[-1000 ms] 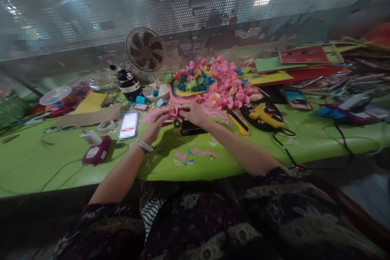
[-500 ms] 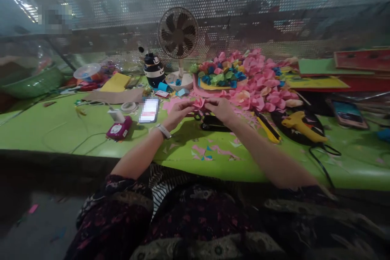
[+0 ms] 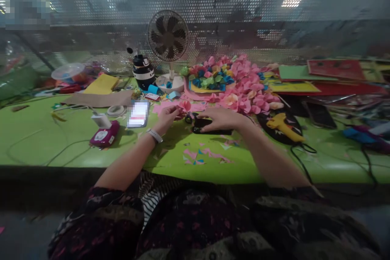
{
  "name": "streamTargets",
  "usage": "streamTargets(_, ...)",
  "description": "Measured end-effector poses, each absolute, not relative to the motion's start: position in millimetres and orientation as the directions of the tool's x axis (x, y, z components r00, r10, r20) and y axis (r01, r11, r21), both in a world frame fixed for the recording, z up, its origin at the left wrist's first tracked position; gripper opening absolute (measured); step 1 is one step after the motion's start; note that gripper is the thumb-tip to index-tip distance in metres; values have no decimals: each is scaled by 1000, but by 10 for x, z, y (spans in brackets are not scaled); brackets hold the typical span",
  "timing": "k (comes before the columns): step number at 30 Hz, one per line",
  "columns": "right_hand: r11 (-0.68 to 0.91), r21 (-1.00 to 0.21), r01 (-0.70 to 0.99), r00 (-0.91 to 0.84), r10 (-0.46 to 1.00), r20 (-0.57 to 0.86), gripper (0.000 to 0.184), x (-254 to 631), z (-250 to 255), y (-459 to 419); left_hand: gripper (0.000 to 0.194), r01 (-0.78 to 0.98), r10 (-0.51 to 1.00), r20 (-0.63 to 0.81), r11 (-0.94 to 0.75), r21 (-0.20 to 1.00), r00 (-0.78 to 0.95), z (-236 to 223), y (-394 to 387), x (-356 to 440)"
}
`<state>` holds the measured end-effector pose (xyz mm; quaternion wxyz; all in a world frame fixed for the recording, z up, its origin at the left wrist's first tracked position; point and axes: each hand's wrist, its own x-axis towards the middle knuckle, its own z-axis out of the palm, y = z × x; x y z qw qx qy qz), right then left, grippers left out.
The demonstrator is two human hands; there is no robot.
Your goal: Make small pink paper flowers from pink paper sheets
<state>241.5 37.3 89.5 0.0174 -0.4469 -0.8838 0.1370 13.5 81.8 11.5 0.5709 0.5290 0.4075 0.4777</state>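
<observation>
My left hand point(image 3: 168, 118) is closed in a pinch on a small pink paper flower point(image 3: 185, 106), held just above the table. My right hand point(image 3: 227, 120) is open, thumb and fingers apart, over a long black object point(image 3: 215, 131) lying on the green tabletop. Whether it touches that object I cannot tell, and its kind is unclear. Between the hands sits a small dark ring-shaped thing point(image 3: 189, 118). Pink paper pieces point(image 3: 161, 106) lie behind my left hand. Paper scraps point(image 3: 207, 155) are scattered in front of both hands.
Behind my hands rises a heap of pink paper flowers point(image 3: 240, 73) beside a fan point(image 3: 168, 36) and a black bottle point(image 3: 144, 74). A yellow glue gun point(image 3: 282, 126) lies right. A lit phone point(image 3: 138, 114) and a purple power adapter point(image 3: 105, 135) are left.
Both hands were at the pink paper flower; my right hand has let go and moved down and right over the black object. My left hand keeps the flower. The camera view has swung about.
</observation>
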Motion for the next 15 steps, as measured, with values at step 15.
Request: streamTargets(15,388,-274,880,-391,919,47,27,3373,664,382,37,-38,979,97,-92,995,179,53,859,87)
